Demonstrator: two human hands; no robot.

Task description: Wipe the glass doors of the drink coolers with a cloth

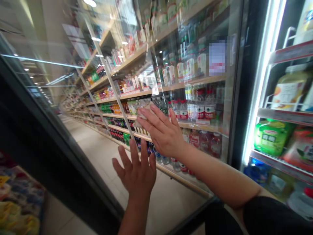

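My right hand [163,130] reaches in from the right and lies nearly flat against the glass door [156,192]. Under its fingertips is a crumpled pale cloth [144,109], pressed to the pane; most of it is covered by the fingers. Lower and to the left, my left hand [137,168] is raised with its fingers spread and nothing in it. Its palm faces the glass, though I cannot tell whether it touches.
Shelves of bottled drinks [179,111] show through the pane. The door's dark frame [56,143] slants along the left. At right stands a lit cooler with shelves [283,114] of drinks and a green pouch [271,137]. Yellow packages [14,209] sit at lower left.
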